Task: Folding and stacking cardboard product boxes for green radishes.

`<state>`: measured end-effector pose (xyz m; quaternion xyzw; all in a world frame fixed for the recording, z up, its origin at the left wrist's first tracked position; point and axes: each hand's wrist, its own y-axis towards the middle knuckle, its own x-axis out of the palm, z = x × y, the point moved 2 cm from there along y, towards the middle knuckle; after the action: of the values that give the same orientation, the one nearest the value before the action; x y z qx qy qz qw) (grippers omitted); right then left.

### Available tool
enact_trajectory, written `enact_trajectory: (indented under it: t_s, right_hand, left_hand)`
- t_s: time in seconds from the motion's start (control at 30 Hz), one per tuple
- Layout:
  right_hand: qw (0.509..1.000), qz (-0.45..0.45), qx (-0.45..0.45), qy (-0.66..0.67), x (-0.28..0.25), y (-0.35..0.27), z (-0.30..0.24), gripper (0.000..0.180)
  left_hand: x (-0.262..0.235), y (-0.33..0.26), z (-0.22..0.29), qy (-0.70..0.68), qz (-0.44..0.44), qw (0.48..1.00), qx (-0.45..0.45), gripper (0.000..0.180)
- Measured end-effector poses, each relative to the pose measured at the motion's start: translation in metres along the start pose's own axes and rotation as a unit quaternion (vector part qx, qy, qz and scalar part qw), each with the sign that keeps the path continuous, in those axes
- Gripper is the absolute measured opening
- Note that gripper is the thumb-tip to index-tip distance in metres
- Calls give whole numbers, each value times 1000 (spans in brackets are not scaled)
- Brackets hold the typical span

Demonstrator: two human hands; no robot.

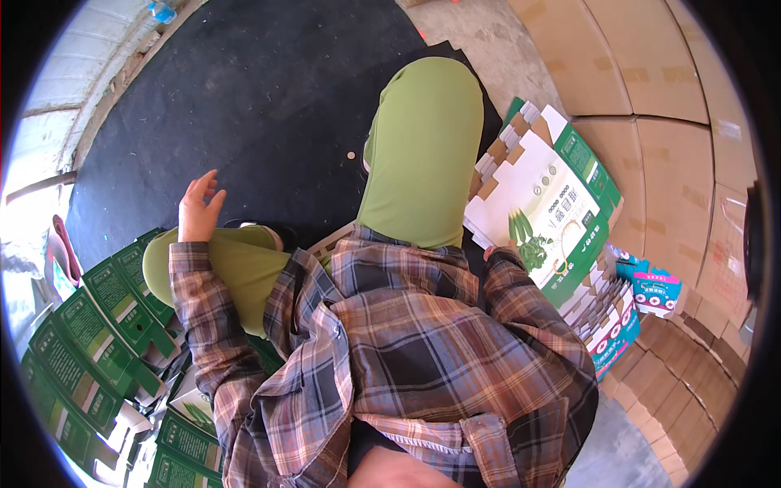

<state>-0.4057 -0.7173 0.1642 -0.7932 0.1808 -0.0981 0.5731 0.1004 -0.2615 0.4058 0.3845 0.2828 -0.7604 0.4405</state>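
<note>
I sit on a black mat [244, 89] in green trousers and a plaid shirt. My left hand [198, 208] is raised above my left knee, fingers apart, holding nothing. My right hand [490, 251] is mostly hidden behind my plaid sleeve; only a bit shows at the lower edge of a flat white-and-green carton blank [541, 199], which lies on a stack to my right. Whether that hand grips the blank I cannot tell.
Several folded green boxes [98, 342] lie piled at my lower left. Under the blank sits a stack of flat cartons with blue edges [614, 321]. Brown cardboard sheets [651, 106] are stacked along the right. A small round thing [351, 154] lies on the mat.
</note>
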Motion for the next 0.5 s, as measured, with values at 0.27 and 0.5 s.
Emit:
enact_trajectory:
  t_s: [0.27,0.5]
  right_hand:
    - [947,-104,-283,111,30,11,-31,38]
    - [899,-201,-349,170,142,-113,-86,26]
  left_hand:
    - [9,7,9,-18,-13,1000,16,41]
    - [1,6,12,-53,-17,998,10,43]
